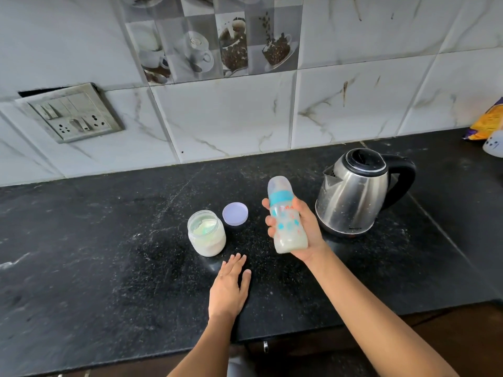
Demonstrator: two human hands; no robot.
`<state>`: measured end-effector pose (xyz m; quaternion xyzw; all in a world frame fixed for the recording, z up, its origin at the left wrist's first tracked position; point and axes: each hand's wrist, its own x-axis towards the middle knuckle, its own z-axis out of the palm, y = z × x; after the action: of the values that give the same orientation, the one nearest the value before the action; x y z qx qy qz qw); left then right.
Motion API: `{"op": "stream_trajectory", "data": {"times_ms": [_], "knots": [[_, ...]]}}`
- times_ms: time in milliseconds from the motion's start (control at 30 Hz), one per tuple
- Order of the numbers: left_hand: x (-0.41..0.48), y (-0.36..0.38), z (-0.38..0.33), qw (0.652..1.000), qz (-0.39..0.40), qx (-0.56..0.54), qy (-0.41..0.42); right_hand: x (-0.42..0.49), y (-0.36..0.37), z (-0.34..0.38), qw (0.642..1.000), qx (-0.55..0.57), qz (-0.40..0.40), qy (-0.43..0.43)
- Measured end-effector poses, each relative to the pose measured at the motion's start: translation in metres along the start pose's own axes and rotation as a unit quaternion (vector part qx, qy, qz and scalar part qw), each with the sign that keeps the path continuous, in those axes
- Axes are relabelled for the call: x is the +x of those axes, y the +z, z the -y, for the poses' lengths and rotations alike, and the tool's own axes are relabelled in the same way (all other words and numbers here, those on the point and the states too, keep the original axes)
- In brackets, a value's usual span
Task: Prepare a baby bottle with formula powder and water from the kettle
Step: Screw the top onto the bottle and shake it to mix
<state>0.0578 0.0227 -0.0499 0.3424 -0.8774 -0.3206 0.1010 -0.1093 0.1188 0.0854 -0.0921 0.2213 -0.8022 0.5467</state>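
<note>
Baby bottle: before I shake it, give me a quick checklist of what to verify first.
1. Baby bottle capped, teal collar on: ok; tightness cannot tell.
2. Right grip wrapped round the bottle's body: ok.
3. Liquid inside: milky, in the lower part; fully mixed, cannot tell.
4. Formula jar closed: not ok; its lid lies beside it on the counter.
5. Left grip free: ok, resting flat on the counter.
6. Kettle upright, lid down: ok.
</note>
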Motion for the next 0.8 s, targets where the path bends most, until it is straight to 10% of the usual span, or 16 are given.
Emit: {"op": "stream_trajectory", "data": {"times_ms": [133,333,500,700,800], "knots": [[0.000,-0.001,0.000,1.000,-0.002,-0.009,-0.002,0.022,-0.003,0.007,0.967,0.194,-0.154,-0.061],[0.001,-0.001,0.001,1.000,-0.005,-0.011,0.003,0.000,-0.008,0.006,0.994,0.008,0.109,0.007],[0.001,0.000,0.002,1.000,-0.003,-0.010,-0.001,0.026,-0.007,0.009,0.975,0.182,-0.119,-0.048],[0.003,0.003,0.004,1.000,-0.008,-0.006,-0.002,0.009,-0.004,0.006,0.994,0.031,0.109,0.003],[0.003,0.002,0.003,1.000,-0.009,-0.006,-0.002,0.027,0.004,0.009,0.993,0.116,-0.013,-0.012]]}}
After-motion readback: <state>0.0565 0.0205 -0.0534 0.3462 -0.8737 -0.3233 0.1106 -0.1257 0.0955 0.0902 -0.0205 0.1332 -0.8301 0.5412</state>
